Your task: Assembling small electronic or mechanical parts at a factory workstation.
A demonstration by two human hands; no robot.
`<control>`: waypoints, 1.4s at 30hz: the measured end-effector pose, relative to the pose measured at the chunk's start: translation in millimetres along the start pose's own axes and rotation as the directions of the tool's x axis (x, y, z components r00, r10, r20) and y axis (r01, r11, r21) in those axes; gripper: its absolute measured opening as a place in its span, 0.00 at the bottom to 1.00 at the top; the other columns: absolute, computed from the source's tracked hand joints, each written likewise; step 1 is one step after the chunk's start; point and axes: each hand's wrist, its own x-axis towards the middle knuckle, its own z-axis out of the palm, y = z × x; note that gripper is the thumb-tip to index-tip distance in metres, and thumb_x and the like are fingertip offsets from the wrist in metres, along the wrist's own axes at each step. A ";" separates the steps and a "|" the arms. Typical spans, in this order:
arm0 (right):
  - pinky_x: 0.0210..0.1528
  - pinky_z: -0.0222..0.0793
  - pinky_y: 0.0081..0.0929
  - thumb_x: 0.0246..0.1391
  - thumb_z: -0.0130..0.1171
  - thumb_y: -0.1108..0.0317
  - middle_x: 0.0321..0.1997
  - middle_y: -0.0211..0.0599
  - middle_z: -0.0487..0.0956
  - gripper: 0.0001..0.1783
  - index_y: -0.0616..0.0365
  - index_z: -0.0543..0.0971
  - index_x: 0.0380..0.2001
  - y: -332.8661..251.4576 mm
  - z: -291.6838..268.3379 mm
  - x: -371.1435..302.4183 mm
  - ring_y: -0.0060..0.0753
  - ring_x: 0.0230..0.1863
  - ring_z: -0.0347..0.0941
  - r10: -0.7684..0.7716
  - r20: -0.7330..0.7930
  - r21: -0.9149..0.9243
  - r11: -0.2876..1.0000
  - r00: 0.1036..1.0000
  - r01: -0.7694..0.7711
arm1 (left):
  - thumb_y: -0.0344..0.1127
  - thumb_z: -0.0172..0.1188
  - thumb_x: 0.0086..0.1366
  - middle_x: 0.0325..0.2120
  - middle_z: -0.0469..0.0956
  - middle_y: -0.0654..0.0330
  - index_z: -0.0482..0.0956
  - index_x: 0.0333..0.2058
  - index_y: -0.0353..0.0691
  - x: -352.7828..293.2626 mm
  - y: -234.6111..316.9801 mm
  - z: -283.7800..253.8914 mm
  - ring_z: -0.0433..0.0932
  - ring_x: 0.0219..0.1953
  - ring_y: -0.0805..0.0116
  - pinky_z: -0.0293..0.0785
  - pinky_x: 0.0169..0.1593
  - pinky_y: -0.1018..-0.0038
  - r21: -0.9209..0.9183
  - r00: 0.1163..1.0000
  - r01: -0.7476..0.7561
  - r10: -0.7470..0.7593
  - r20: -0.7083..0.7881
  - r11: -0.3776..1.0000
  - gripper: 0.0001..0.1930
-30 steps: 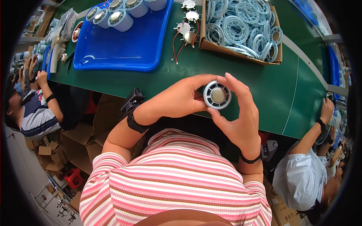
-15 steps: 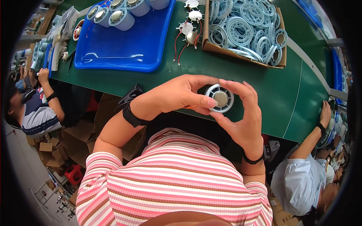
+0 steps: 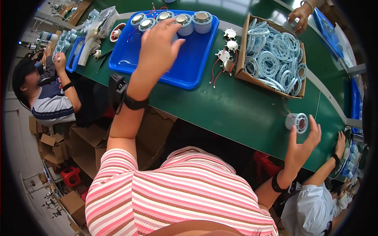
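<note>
My left hand (image 3: 157,49) reaches over the blue tray (image 3: 181,78), its fingers spread above a light blue cup (image 3: 174,37) that it partly hides. I cannot tell whether it touches that cup. Several similar cups, each with a metal disc on top such as this cup (image 3: 202,23), stand along the tray's far side. Over at the right, my right hand (image 3: 302,146) is open, with thumb and fingers apart. Just beyond its fingertips a small white and pale blue cylinder (image 3: 296,122) lies tipped on the green table, its ringed end facing the hand.
A cardboard box (image 3: 271,89) full of pale blue spoked rings stands at the far right. Beside it lie white spoked discs (image 3: 232,45) and a metal disc (image 3: 227,65) with red wires. Co-workers sit at both sides, and another person's hand (image 3: 299,19) is beyond the box.
My hands have parted from the ringed piece held between them. The left has gone to the tray, the right far rightward, where a cylinder now lies. The view has shifted.
</note>
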 end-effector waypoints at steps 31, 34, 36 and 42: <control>0.47 0.74 0.34 0.56 0.63 0.77 0.44 0.45 0.82 0.13 0.64 0.81 0.46 -31.6 49.2 28.9 0.42 0.44 0.79 -0.118 0.383 0.257 0.966 0.916 0.017 | 0.29 0.75 0.51 0.44 0.77 0.55 0.74 0.53 0.38 -34.2 126.4 -25.9 0.77 0.44 0.60 0.73 0.49 0.69 -0.633 0.861 0.230 0.148 0.486 0.739 0.30; 0.52 0.73 0.34 0.53 0.66 0.77 0.48 0.45 0.81 0.18 0.63 0.81 0.48 -33.6 60.6 12.9 0.43 0.50 0.78 -0.095 0.311 0.303 0.953 0.946 -0.004 | 0.29 0.75 0.51 0.47 0.77 0.53 0.73 0.54 0.37 -36.8 135.6 -13.4 0.79 0.45 0.59 0.75 0.48 0.69 -0.586 0.831 0.156 0.215 0.513 0.795 0.30; 0.57 0.72 0.34 0.50 0.69 0.76 0.53 0.44 0.80 0.22 0.61 0.81 0.50 -36.5 60.5 -1.7 0.45 0.55 0.76 -0.100 0.227 0.364 0.931 0.969 0.011 | 0.27 0.73 0.53 0.49 0.77 0.55 0.72 0.56 0.37 -41.7 140.8 -15.1 0.80 0.47 0.62 0.77 0.48 0.69 -0.601 0.742 0.386 0.151 0.653 0.700 0.31; 0.63 0.69 0.36 0.44 0.71 0.79 0.59 0.44 0.77 0.38 0.59 0.73 0.61 -37.1 63.9 -21.5 0.43 0.62 0.73 -0.108 0.198 0.564 0.826 0.974 -0.023 | 0.22 0.70 0.57 0.51 0.77 0.59 0.69 0.60 0.38 -47.5 145.9 -4.9 0.80 0.50 0.70 0.80 0.50 0.71 -0.553 0.528 0.810 0.166 0.833 0.194 0.32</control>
